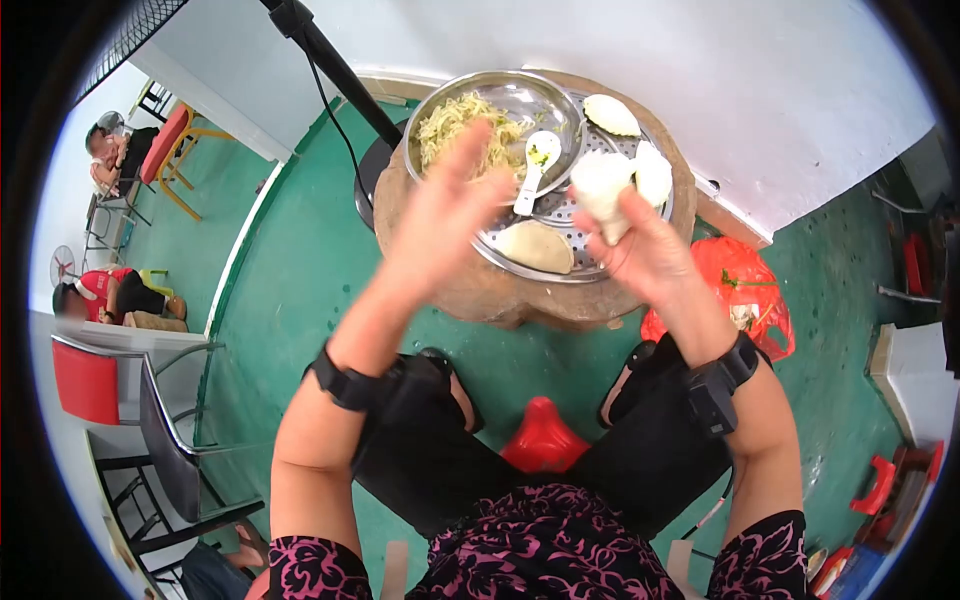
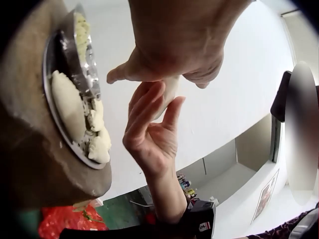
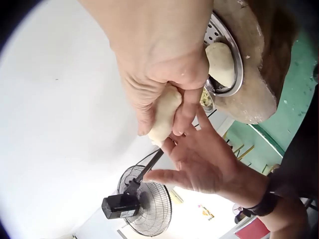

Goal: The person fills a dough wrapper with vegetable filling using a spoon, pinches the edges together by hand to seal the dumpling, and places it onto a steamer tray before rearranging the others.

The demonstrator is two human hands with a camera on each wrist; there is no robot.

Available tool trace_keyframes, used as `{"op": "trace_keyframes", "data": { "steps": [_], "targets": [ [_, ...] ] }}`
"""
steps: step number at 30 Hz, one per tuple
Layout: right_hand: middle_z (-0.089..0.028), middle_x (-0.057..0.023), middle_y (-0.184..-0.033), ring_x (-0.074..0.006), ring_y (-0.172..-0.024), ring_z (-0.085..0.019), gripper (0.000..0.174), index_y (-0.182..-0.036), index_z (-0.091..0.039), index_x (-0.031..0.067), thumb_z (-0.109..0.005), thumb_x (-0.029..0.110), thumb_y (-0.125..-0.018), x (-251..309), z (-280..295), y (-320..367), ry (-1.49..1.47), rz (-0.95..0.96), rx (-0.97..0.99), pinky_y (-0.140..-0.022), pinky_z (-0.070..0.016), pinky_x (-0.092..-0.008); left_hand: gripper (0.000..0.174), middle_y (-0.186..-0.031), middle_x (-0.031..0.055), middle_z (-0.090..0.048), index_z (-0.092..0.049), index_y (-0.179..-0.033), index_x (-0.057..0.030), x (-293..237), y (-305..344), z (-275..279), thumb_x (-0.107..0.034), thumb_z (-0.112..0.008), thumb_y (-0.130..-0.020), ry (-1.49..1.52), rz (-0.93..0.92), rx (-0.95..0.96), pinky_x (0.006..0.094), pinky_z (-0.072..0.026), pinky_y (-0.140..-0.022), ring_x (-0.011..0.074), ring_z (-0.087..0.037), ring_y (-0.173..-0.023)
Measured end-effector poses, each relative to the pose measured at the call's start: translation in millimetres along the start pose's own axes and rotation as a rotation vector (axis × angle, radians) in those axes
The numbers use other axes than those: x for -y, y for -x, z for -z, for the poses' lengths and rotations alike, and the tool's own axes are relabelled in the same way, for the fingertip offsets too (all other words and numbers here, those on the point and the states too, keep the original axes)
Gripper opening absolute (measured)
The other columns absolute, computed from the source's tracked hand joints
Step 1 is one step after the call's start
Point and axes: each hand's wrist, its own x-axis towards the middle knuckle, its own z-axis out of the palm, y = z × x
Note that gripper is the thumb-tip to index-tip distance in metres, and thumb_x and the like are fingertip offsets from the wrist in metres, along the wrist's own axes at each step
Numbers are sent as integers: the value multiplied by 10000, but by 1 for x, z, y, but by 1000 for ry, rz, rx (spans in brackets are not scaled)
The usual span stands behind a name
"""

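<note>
My right hand (image 1: 650, 255) grips a piece of pale dough (image 3: 167, 114) between thumb and curled fingers. Facing it, my left hand (image 1: 445, 220) is blurred in the head view; the right wrist view shows its fingers spread, their tips close to the dough's lower end. Below both hands lies a perforated metal tray (image 1: 545, 277) with several pale, half-moon dumplings (image 1: 535, 247), one with a crimped edge (image 1: 612, 115). A steel bowl (image 1: 525, 95) on the tray contains shredded yellowish filling (image 1: 450, 125). Across its near rim rests a white spoon (image 1: 530, 190) with green bits in it.
The tray stands on a wooden stump table (image 1: 480, 275) against a white wall (image 1: 700, 80). A red plastic bag (image 1: 765, 310) is on the floor at its right. The black pole (image 1: 330, 65) of a fan (image 3: 144, 206) rises at the left. Chairs and people are farther left.
</note>
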Motion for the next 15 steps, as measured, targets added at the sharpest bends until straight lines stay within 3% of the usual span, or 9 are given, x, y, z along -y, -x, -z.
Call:
{"op": "trace_keyframes", "data": {
  "steps": [1, 2, 3, 6, 9, 12, 15],
  "targets": [
    [-545, -116, -1095, -250, -940, -577, 431, -1176, -424, 32, -583, 216, -820, 6, 6, 1, 0, 15, -25, -672, -545, -284, 558, -1235, 101, -423, -320, -1275, 7, 9, -11, 20, -322, -501, -862, -145, 40, -129, 318, -348, -909, 181, -416, -1112],
    [-472, -184, -1172, -245, -939, -577, 520, -1237, -361, 29, -565, 277, -828, 14, 10, 2, -5, 54, -31, -702, -545, -288, 533, -1184, 111, -449, -346, -1242, 16, 19, -19, 39, -310, -514, -856, -121, 187, -271, 321, -393, -855, 198, -460, -1043],
    [-472, -182, -1172, -243, -938, -577, 514, -1234, -364, 29, -556, 288, -833, 22, 14, 4, -4, 86, -46, -706, -544, -285, 507, -1132, 120, -475, -372, -1208, 26, 30, -23, 55, -297, -527, -849, -99, 333, -413, 325, -437, -801, 215, -504, -974],
    [-490, -166, -1154, -237, -936, -576, 485, -1207, -391, 30, -545, 307, -839, 47, 29, 8, -16, 173, -79, -716, -539, -279, 455, -1012, 163, -490, -385, -1159, 52, 63, -32, 87, -227, -539, -835, 165, 626, -356, 360, -490, -704, 270, -554, -861],
    [-527, -140, -1111, -231, -932, -577, 442, -1161, -435, 34, -556, 307, -835, 69, 43, 14, -34, 217, -113, -719, -534, -276, 416, -963, 170, -500, -379, -1145, 49, 80, -41, 85, -204, -517, -845, 261, 733, -244, 358, -523, -655, 295, -575, -822],
    [-536, -128, -1095, -221, -924, -579, 426, -1144, -449, 40, -549, 318, -838, 80, 56, 20, -20, 270, -171, -718, -534, -272, 398, -959, 190, -523, -368, -1158, 54, 84, -51, 76, -155, -495, -843, 252, 783, -141, 350, -546, -647, 303, -603, -770],
    [-543, -118, -1085, -220, -922, -579, 401, -1124, -464, 44, -549, 313, -839, 86, 63, 21, 1, 278, -199, -710, -535, -268, 330, -964, 185, -543, -401, -1107, 68, 82, -55, 65, -96, -462, -827, 172, 719, -138, 319, -556, -635, 284, -621, -766]
  ]
}}
